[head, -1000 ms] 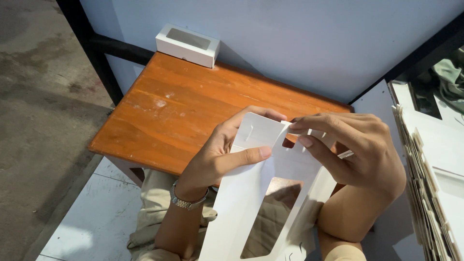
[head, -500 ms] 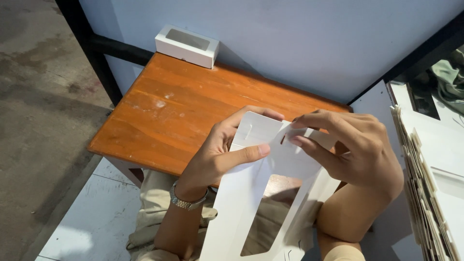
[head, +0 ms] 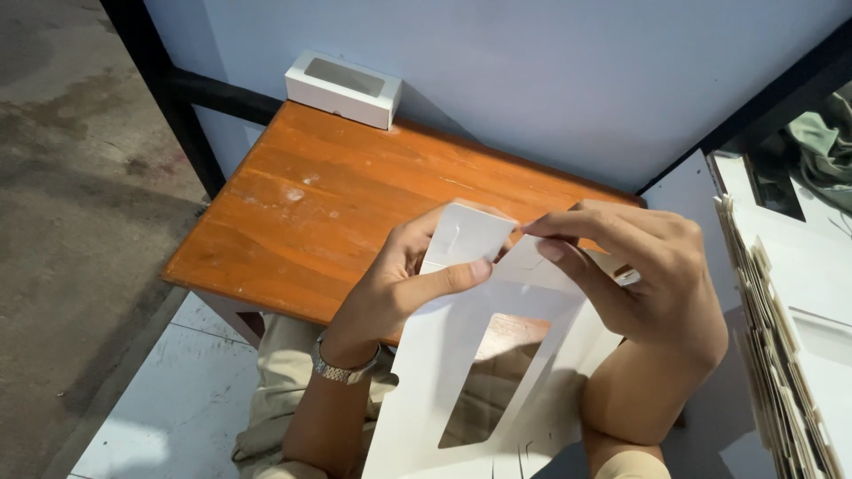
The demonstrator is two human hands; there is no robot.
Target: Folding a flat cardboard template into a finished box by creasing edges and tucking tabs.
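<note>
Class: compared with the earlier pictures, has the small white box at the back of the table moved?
No. The small white box sits at the same back corner of the wooden table, against the wall.

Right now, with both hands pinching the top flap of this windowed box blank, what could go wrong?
1. The left hand and right hand pinch the top flap of the white box blank close together; uneven pressure may crease it crooked.
2. The blank hangs unsupported past the edge of the orange table, so the card around the window cut-out could buckle.
3. The stack of flat blanks sits close by the right elbow and could be knocked.
</note>
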